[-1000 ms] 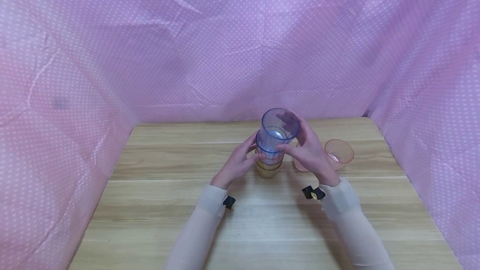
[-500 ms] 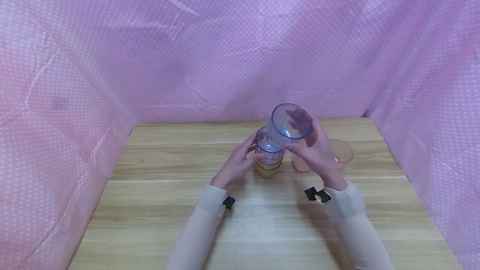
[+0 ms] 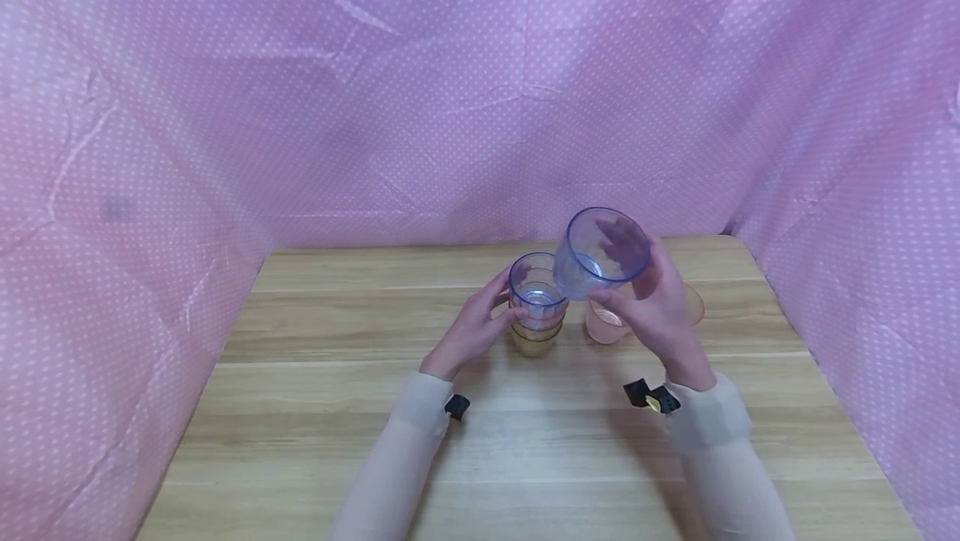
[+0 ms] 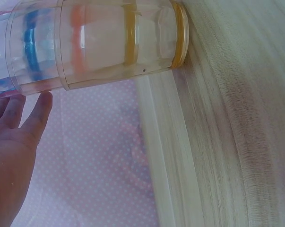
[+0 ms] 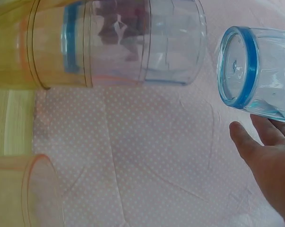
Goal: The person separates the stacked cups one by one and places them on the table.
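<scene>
My left hand (image 3: 476, 326) grips a nested stack of clear plastic cups (image 3: 537, 326) standing upright on the table. From the bottom up, the stack (image 4: 104, 47) shows yellow, orange-pink and blue base bands. Up and to the right of it, my right hand (image 3: 663, 320) holds a separate clear blue-rimmed cup (image 3: 572, 274), tilted a little. In the right wrist view this cup (image 5: 275, 73) is apart from the stack (image 5: 118, 52), with its blue base ring visible. Below my right hand a pink cup (image 3: 602, 329) stands on the table, partly hidden.
Behind the right hand, an orange-rimmed cup (image 3: 697, 306) is mostly hidden. The wooden table (image 3: 315, 408) ends at a pink dotted cloth (image 3: 450, 124) at the back and sides. Small black devices (image 3: 651, 397) sit at the wrists.
The right hand has lifted the blue-rimmed cup out of the stack's top and moved it right, clear of the stack. The left hand stays in place on the stack.
</scene>
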Demonstrator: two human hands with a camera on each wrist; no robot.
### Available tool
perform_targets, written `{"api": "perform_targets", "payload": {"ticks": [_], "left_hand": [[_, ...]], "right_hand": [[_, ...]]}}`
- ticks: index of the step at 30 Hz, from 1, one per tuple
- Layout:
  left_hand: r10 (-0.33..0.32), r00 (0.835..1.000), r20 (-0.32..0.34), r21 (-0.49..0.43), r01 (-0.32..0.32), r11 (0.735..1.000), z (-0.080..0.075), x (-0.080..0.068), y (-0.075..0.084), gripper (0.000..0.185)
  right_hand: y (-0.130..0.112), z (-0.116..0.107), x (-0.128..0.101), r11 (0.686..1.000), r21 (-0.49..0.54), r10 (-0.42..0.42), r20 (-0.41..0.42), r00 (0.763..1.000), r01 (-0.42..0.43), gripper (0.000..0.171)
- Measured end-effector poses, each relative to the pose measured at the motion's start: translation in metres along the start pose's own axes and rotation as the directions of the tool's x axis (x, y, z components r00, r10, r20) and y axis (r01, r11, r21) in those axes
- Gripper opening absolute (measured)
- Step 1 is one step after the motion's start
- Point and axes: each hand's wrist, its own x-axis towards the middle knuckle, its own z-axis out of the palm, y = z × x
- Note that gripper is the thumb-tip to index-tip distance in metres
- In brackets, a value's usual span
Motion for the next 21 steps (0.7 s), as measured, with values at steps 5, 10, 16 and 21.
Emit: {"api": "perform_targets", "payload": {"ticks": [5,10,16,21], "left_hand": [[-0.008,1.0,-0.004,-0.008,0.008,1.0,0.001,-0.001,0.0,0.067],[-0.025,1.0,-0.009,-0.017,0.025,1.0,0.001,-0.004,0.0,0.07],[-0.022,1.0,0.0,-0.018,0.022,1.0,0.002,-0.006,0.0,0.071],[-0.027,1.0,0.003,-0.019,0.027,0.999,0.002,-0.007,0.0,0.069]], "right_hand": [[-0.003,-0.01,-0.004,1.0,0.003,-0.015,-0.023,1.0,0.015,0.082],[-0.007,-0.019,-0.008,1.0,0.003,-0.028,-0.045,0.999,0.028,0.082],[-0.014,-0.029,-0.013,0.999,0.011,-0.036,-0.071,0.997,0.037,0.082],[-0.017,-0.036,-0.018,0.999,0.023,-0.038,-0.099,0.994,0.04,0.079]]}}
